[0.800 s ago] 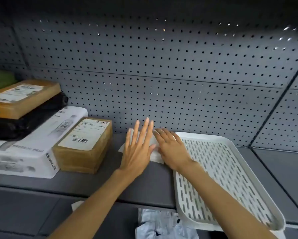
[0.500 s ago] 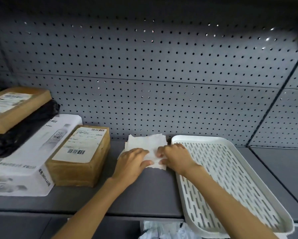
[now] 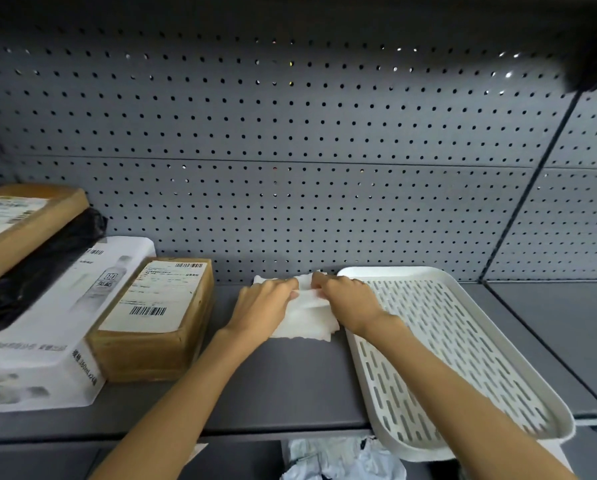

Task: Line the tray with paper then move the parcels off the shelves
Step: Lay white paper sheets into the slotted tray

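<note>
Pinching the paper (image 3: 302, 315) from both sides, the left hand (image 3: 262, 306) and right hand (image 3: 347, 299) now sit near the middle of the frame with fingers curled on the sheets; 0.8 s ago the left hand lay flat with fingers spread over it, and half a second ago both were just closing. Each grip is closed on the paper, and its top layer is lifted between the fingertips. The stack rests on the grey shelf (image 3: 290, 386), its right edge just beside the tray (image 3: 518, 327), which is unlined and overhangs the shelf's front edge at lower right.

At left centre a brown parcel (image 3: 155, 317) with a barcode label stands just beside a long white box (image 3: 48, 334). Upper left of that, another brown parcel (image 3: 23, 223) lies on a black bag (image 3: 41, 265). A pegboard (image 3: 290, 150) backs the shelf. Below the shelf's front edge, at the bottom centre, crumpled pale wrapping (image 3: 338, 459) shows. The right forearm crosses the tray's near left corner.
</note>
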Motion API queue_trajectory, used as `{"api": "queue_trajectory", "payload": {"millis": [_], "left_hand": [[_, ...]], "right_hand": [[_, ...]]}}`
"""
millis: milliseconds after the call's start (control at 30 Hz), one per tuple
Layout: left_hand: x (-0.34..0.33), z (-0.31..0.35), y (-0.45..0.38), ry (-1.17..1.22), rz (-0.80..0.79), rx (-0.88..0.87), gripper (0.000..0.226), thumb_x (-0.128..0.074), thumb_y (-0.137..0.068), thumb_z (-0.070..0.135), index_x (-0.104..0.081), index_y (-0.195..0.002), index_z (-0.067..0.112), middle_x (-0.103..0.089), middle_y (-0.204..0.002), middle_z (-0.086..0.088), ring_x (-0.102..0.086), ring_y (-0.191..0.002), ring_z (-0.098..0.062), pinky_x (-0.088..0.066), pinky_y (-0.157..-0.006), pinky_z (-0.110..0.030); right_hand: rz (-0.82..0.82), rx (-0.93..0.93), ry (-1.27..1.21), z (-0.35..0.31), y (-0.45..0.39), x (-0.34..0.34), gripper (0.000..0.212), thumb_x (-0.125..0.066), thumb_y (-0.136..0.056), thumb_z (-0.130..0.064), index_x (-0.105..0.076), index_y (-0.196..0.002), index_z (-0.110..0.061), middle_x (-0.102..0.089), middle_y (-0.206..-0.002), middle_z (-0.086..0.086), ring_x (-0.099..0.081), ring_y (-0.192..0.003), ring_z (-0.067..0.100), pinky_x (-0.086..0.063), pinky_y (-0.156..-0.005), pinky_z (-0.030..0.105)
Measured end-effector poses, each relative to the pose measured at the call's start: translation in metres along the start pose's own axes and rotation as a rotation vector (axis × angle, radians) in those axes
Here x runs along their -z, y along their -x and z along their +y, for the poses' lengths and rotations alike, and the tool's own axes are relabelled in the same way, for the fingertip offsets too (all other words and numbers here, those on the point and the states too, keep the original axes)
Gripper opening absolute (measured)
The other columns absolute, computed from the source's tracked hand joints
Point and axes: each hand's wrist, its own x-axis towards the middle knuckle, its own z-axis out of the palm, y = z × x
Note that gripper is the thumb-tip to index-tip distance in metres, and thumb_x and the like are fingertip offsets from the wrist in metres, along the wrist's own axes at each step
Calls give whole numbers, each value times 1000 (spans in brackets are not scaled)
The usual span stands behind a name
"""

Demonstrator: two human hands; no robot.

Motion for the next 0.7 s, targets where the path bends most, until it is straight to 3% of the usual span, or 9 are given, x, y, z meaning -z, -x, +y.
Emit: {"api": "queue_trajectory", "payload": {"millis": [133,300,500,567,633,700], "left_hand": [[28,3,-11,75,108,4,26,-45,-102,44,-56,-97,22,-71,-97,3,-67,-91,-29,-42,-68,-35],[80,9,-26,234,214,-5,31,-59,-91,55,-62,-84,25,-63,-70,3,-61,-70,-25,-48,-67,-34],[110,38,-38,524,287,-36,28,-75,-82,44,-59,-66,27,-51,-55,1,-42,-52,-16,-30,-52,-28],[110,50,-40,635,244,-62,20,-76,-82,39,-65,-71,26,-56,-61,0,-45,-56,-16,-34,-55,-30],[110,62,-39,741,141,-108,8,-73,-88,30,-68,-90,36,-64,-76,3,-61,-68,-17,-48,-63,-35],[111,74,-35,838,14,-178,29,-64,-96,19,-59,-114,41,-68,-96,3,-70,-85,-12,-54,-78,-31]], "right_hand": [[109,-44,-160,8,2,25,45,-38,-86,13,-50,-119,-15,-62,-109,7,-53,-82,34,-39,-65,35],[353,-68,-210,25,8,69,34,-42,-85,10,-50,-102,-19,-60,-92,3,-58,-80,37,-47,-63,40],[516,-65,-249,50,28,110,29,-45,-90,7,-52,-97,-21,-62,-82,3,-59,-73,34,-52,-62,42],[534,-98,-218,62,37,115,29,-45,-91,7,-53,-99,-20,-61,-83,3,-58,-73,34,-48,-61,40],[552,-124,-188,76,47,116,33,-44,-89,10,-54,-102,-19,-63,-88,5,-59,-76,35,-48,-63,40],[557,-144,-178,91,56,117,40,-42,-86,15,-56,-106,-16,-65,-97,8,-60,-82,37,-49,-66,42]]}}
